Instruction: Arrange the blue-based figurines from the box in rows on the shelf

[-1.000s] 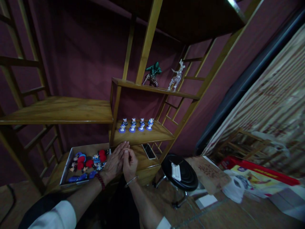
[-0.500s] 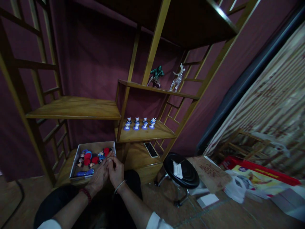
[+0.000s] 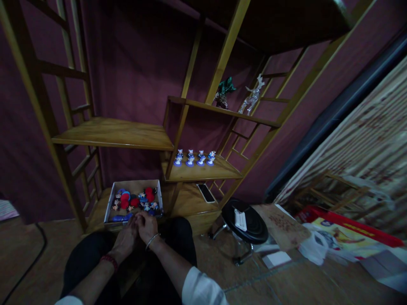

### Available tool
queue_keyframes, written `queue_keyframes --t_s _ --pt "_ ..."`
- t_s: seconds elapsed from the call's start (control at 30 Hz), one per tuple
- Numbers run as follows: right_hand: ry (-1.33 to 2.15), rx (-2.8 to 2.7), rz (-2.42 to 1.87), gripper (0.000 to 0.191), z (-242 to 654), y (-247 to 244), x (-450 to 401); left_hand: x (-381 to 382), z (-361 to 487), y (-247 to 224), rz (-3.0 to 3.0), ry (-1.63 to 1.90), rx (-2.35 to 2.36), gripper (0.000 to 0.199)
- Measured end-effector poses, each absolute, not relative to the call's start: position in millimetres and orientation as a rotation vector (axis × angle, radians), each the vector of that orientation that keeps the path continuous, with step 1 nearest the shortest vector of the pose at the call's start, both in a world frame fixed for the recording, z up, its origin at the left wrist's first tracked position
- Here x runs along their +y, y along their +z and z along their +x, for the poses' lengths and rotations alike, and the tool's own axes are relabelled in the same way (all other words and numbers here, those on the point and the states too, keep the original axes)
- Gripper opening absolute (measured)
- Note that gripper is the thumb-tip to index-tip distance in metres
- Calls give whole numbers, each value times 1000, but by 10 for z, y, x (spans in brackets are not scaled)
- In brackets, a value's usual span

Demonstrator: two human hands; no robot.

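Note:
My left hand (image 3: 129, 234), with a dark red beaded bracelet at the wrist, rests against my right hand (image 3: 146, 227), which wears a silver bangle. The two are folded together over my lap, fingers curled inward and partly hidden; no object shows between them. Just beyond the fingertips, a shallow open white box (image 3: 160, 195) stands on the bottom board. Inside lie several small figurines, among them a red one (image 3: 125, 199) and blue pieces (image 3: 118, 218). Small white-and-purple figurines (image 3: 190, 161) stand in two rows on the shelf to the right.
A wooden display shelf (image 3: 116, 133) surrounds the box. A phone (image 3: 206, 193) lies on its lower board. Higher up are a green figure (image 3: 225, 91) and a clear deer figurine (image 3: 252, 96). To the right stand a black round stool (image 3: 254, 222), a plastic bag (image 3: 314, 248) and a red-yellow box (image 3: 346, 233).
My folded hands have drawn back from over the box toward my lap, uncovering more figurines. The view has shifted, so the shelf sits higher and farther right.

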State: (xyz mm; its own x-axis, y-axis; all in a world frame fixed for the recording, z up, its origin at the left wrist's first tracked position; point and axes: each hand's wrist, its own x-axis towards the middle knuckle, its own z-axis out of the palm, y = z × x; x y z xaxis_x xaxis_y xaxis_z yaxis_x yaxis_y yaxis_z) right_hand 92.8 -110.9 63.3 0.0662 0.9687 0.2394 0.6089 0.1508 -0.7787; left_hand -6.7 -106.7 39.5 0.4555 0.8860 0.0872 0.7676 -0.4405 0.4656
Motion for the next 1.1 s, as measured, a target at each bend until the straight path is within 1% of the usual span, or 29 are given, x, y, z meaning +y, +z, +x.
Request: queue_keyframes --t_s 0.13,0.2,0.4,0.67,0.77,0.97,1.1 --pt "521 -1654 -1648 26 940 520 -1007 -1020 -120 353 2407 297 1481 57" --pt "497 -1666 -1700 27 966 475 -948 -998 -144 366 2416 294 1487 60" --pt "487 -1718 -1731 29 1020 358 -781 -941 -195 386 2460 361 1473 51" --pt "448 -1757 -1804 29 1174 237 -647 -810 -194 380 2432 345 1560 32" --pt "461 -1850 -1830 27 1264 227 -599 -747 -193 362 2430 304 1564 30" --pt "518 -1951 -2010 26 1406 230 -509 -636 -206 354 2341 201 1552 28" --pt "618 -2031 -1980 29 1431 193 -450 -538 -190 321 2257 153 1557 29"
